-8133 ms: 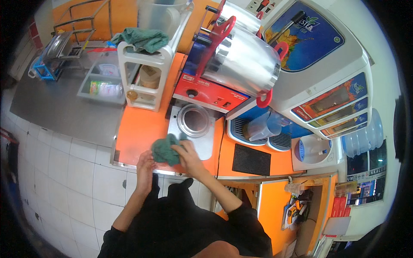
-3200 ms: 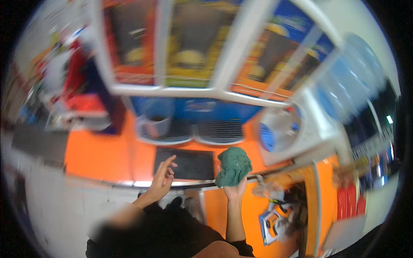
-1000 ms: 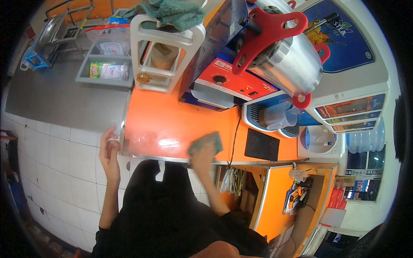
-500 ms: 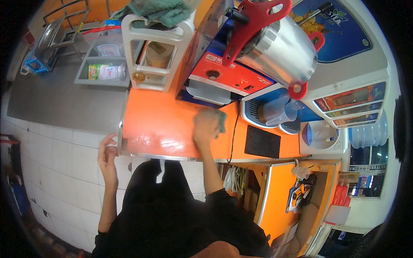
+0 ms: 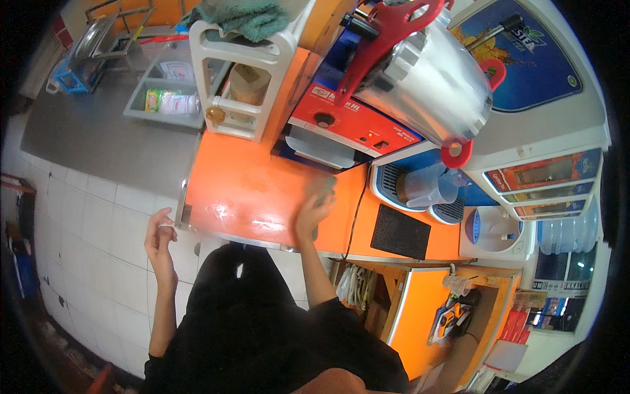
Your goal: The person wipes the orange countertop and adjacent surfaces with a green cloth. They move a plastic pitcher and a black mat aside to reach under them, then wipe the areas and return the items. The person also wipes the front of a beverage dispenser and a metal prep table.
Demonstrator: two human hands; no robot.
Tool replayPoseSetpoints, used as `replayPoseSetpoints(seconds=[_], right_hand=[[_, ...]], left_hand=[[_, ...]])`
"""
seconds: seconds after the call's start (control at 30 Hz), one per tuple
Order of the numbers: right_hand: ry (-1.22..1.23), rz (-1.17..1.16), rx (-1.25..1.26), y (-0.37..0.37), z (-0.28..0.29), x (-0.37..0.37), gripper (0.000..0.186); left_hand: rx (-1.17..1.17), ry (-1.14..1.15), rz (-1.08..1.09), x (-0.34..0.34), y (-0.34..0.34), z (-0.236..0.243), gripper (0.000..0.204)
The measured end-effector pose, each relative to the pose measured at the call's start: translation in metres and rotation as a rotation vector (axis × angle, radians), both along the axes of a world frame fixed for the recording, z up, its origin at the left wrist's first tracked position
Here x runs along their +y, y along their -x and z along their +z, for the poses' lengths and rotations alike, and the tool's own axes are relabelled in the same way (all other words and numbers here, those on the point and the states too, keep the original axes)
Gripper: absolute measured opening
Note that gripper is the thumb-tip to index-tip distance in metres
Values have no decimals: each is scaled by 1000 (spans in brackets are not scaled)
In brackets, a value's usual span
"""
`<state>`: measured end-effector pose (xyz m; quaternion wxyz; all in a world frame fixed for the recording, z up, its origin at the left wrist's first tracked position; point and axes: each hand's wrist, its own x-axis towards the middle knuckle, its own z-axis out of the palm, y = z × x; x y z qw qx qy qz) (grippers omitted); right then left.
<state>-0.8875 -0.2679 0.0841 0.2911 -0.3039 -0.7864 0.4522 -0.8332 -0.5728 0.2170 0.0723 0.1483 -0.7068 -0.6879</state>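
On the orange counter, my right hand presses a green cloth against the surface near the front edge. The cloth is blurred and mostly covered by the fingers. A wet, shiny patch lies on the counter to the left of that hand. My left hand hangs over the floor just off the counter's front left corner. Its fingers are loosely bent and apart, with nothing in them.
Behind the hands stands a red-fronted machine with a large metal cylinder. A white rack carries another green cloth. To the right are a clear jug, a black mat and a black cable.
My right hand and the cloth have shifted slightly toward the counter's front edge. My left hand has moved slightly away from the counter's corner. The view has tilted a little.
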Motion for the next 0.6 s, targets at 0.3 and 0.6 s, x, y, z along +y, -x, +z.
replayPoseSetpoints(seconds=[0.3,0.6], right_hand=[[-828,492,-390,77,-16,-8,35],[-1734,832,-1202,96,-1,-8,37]], left_hand=[[-48,-16,119,24,-28,8,25],[-49,-51,329,13,-56,-9,25]])
